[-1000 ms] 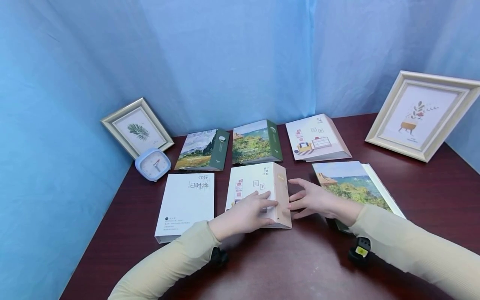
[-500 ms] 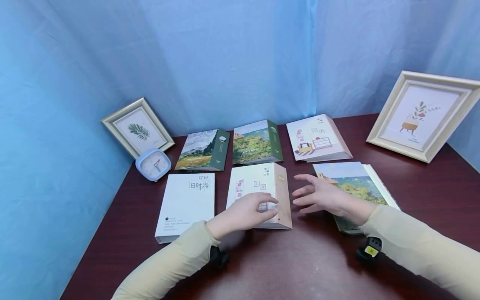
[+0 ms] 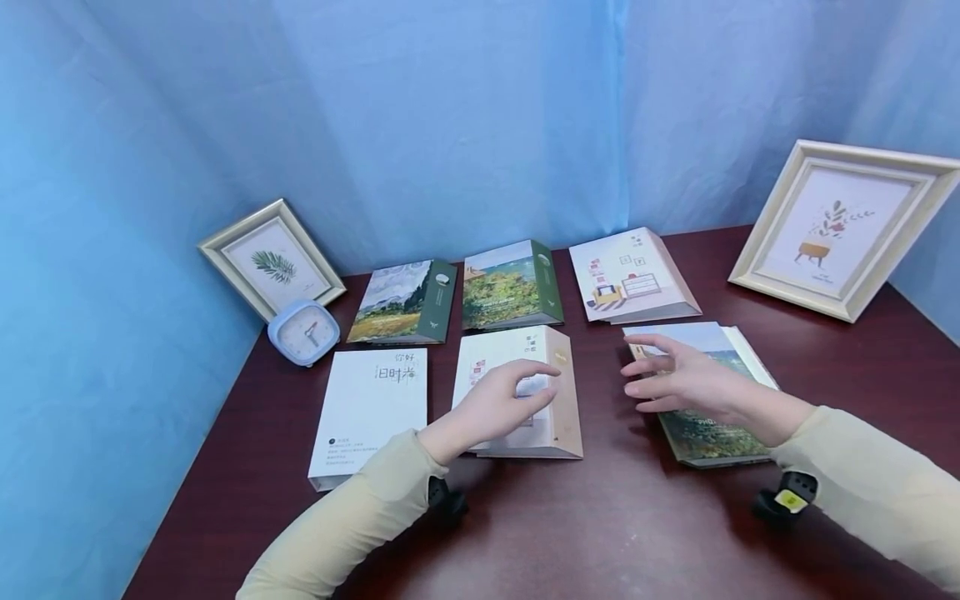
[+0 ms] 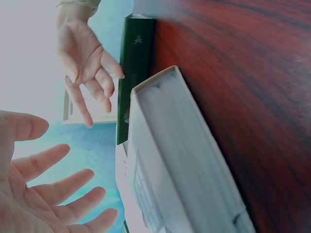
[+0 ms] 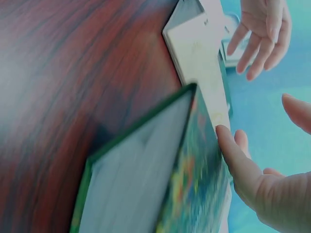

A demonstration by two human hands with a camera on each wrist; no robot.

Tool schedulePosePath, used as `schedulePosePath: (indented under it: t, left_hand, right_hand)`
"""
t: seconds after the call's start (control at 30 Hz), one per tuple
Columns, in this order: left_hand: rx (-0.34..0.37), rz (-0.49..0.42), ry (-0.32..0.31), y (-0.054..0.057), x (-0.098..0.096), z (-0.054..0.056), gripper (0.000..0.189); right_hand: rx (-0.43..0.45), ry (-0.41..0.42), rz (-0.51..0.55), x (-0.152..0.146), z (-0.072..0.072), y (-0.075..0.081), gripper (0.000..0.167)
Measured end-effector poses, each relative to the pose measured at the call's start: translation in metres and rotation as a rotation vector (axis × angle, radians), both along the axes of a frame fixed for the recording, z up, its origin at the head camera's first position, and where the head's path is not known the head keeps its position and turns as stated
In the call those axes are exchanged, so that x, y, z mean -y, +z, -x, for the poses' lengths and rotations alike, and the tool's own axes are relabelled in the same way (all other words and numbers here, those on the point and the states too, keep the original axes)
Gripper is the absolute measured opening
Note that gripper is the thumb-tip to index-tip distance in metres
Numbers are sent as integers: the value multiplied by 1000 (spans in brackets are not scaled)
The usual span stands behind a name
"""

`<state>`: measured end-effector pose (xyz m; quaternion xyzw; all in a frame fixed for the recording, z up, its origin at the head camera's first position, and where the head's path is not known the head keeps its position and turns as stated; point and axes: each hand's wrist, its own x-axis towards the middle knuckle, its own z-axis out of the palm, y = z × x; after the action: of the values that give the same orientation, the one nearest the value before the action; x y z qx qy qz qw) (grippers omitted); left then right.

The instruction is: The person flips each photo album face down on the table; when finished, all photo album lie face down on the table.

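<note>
In the head view my left hand (image 3: 491, 408) hovers with spread, bent fingers over a white-covered album (image 3: 558, 433) with a beige spine. The left wrist view shows that hand's fingers (image 4: 73, 187) apart from the cover, with the white page block (image 4: 189, 160) facing the camera. My right hand (image 3: 690, 383), holding nothing, is over an album with a seaside landscape cover (image 3: 712, 437) and a green edge at the front right. In the right wrist view a fingertip (image 5: 226, 141) overlaps the edge of this green album (image 5: 141, 179).
A white album (image 3: 375, 417) lies front left. Behind stand a hill-landscape album (image 3: 393, 304), a garden-landscape album (image 3: 506, 287) and a furniture-print album (image 3: 633, 279). A blue clock (image 3: 303, 333) and a leaf picture frame (image 3: 273, 258) are at left, a larger frame (image 3: 840, 229) at right.
My right hand has drawn away from the beige spine, rightward over the landscape album. My left hand has lifted off the white album's cover. The albums have stayed in place.
</note>
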<state>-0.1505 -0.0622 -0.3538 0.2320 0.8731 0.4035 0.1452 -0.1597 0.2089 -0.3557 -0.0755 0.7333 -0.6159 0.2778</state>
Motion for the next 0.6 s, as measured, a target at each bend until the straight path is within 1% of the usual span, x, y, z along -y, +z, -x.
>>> schedulePosePath:
  t: [0.1, 0.2, 0.27, 0.37, 0.47, 0.6]
  left_hand:
    - [-10, -37, 19, 2, -4, 4, 36]
    - [-3, -77, 35, 5, -11, 8, 35]
    - [14, -107, 37, 8, -15, 10, 35]
    - [20, -137, 23, 12, -21, 11, 34]
    - [24, -155, 12, 13, -28, 13, 34]
    - [42, -157, 6, 13, -41, 16, 35]
  right_hand:
    - [1, -8, 2, -14, 0, 0, 85]
    - [-1, -22, -2, -27, 0, -1, 84]
    - [-4, -34, -13, -35, 0, -2, 84]
    - [-26, -46, -33, -47, -1, -4, 82]
    - [-52, -55, -67, -60, -1, -8, 80]
    - [-89, -70, -146, -76, -1, -9, 81]
